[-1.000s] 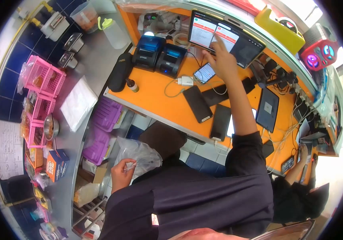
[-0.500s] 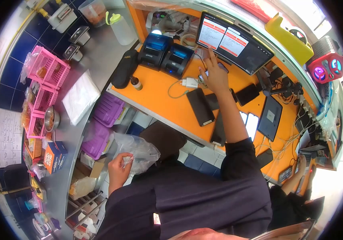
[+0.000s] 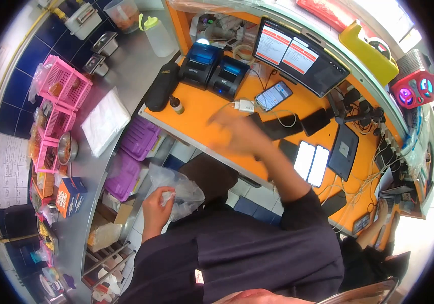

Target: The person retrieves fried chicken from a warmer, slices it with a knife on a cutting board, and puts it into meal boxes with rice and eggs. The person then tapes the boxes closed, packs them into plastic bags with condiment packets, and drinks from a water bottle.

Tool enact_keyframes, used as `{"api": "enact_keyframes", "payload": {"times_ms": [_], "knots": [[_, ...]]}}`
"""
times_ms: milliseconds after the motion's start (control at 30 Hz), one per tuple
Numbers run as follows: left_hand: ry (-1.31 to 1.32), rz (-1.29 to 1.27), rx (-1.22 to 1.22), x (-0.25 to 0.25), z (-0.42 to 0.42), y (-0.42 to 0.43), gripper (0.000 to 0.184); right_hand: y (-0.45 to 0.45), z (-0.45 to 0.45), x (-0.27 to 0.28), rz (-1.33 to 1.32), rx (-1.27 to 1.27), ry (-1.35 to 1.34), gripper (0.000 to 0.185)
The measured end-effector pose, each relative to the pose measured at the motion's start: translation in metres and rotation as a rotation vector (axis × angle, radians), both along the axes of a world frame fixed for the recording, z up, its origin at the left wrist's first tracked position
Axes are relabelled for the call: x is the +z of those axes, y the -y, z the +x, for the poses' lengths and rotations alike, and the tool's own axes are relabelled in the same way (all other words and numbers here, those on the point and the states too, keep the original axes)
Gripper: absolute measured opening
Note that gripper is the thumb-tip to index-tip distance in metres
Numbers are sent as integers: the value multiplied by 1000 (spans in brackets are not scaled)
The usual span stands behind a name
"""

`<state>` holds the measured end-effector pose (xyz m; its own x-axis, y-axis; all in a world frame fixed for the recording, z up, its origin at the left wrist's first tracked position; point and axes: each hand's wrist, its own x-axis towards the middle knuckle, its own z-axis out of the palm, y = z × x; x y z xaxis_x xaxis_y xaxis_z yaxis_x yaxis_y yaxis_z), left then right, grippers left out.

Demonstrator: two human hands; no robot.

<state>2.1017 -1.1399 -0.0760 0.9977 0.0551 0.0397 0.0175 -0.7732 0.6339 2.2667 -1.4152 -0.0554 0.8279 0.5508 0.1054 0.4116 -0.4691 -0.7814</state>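
My left hand (image 3: 157, 210) is closed in a pinch on the edge of a clear plastic bag (image 3: 185, 191), which hangs above the floor by the counter. My right hand (image 3: 242, 134) is over the front of the orange desk (image 3: 196, 121), smeared by motion, so its fingers cannot be made out. Partly behind it lies a black phone or flat case (image 3: 255, 119). Nearby are a white charger plug (image 3: 243, 105), a lit phone (image 3: 274, 96) and two phones with white screens (image 3: 304, 158). A tablet monitor (image 3: 298, 53) showing white and orange panels stands at the back.
Two black printers (image 3: 196, 63) stand beside a black case (image 3: 162, 87) and a small dark bottle (image 3: 176, 105). On the steel counter (image 3: 141, 71) are white plastic sheets (image 3: 105, 121) and pink baskets (image 3: 65, 83). Another person's hand (image 3: 379, 215) is at lower right.
My right hand has come away from the tablet monitor, moving down and left over the desk, uncovering the lit phone. My left hand still pinches the bag, having shifted only slightly.
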Motion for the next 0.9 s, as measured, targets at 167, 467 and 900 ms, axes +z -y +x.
{"api": "enact_keyframes", "payload": {"times_ms": [167,467,900], "knots": [[201,65,-150,-6,10,6,24,-110,-81,-59,116,394,168,46],[181,523,732,-5,-53,-110,24,-123,-77,-40,312,-109,219,26],[-211,-287,833,-41,-197,-215,29,-302,-120,-58,-48,180,71,28]]}}
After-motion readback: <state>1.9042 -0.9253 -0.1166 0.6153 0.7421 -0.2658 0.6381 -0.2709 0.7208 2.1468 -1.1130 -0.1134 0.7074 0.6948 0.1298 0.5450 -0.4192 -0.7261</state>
